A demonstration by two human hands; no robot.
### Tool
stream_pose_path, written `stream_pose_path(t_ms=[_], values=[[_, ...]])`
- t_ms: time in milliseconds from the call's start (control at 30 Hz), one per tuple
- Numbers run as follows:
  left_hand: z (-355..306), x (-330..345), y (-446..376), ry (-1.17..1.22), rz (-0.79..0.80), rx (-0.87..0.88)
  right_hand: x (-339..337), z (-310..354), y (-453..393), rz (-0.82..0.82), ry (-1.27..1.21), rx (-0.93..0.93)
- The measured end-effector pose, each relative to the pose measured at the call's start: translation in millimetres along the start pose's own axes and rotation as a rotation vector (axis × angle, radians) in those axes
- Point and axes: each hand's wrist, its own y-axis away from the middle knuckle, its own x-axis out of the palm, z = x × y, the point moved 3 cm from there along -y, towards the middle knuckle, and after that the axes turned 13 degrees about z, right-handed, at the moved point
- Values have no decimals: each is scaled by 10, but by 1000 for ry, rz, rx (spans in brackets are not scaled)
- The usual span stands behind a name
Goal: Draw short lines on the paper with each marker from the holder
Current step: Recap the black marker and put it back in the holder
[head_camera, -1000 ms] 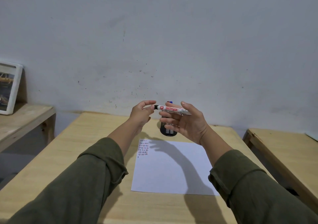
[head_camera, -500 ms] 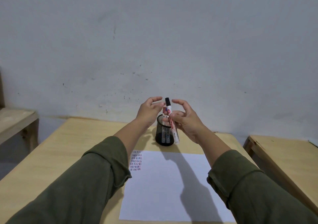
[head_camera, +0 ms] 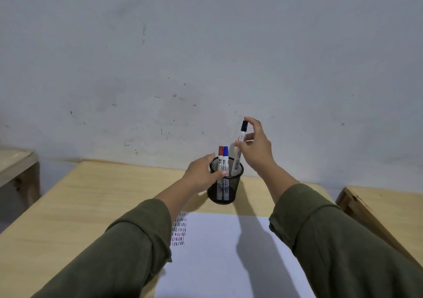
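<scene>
Fingers of the right hand (head_camera: pixel 256 147) pinched the black-capped marker (head_camera: pixel 239 147) upright, its lower end inside the mesh holder (head_camera: pixel 225 183), apparently to drop it back beside the red marker (head_camera: pixel 220 158) and blue marker (head_camera: pixel 226 158). The left hand (head_camera: pixel 201 174) cupped the holder's rim, likely steadying it. Both forearms reached forward over the paper (head_camera: pixel 229 252), which lay on the tabletop (head_camera: pixel 91 194) with rows of short lines at its left edge.

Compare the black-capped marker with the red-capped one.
The black-capped marker is pinched in the right hand, only its lower end inside the holder; the red-capped marker stands fully in it, untouched. The black-capped one tilts; the red-capped one is upright. Both are capped with white barrels.
</scene>
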Motion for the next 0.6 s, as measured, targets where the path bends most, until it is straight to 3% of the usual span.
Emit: stream_pose_path(t_ms=[300, 600], values=[[60, 27, -42, -22, -12, -10, 230, -276, -50, 104, 341, 50], [89, 18, -77, -27, -12, -45, 264, -362, -74, 145, 377, 75]])
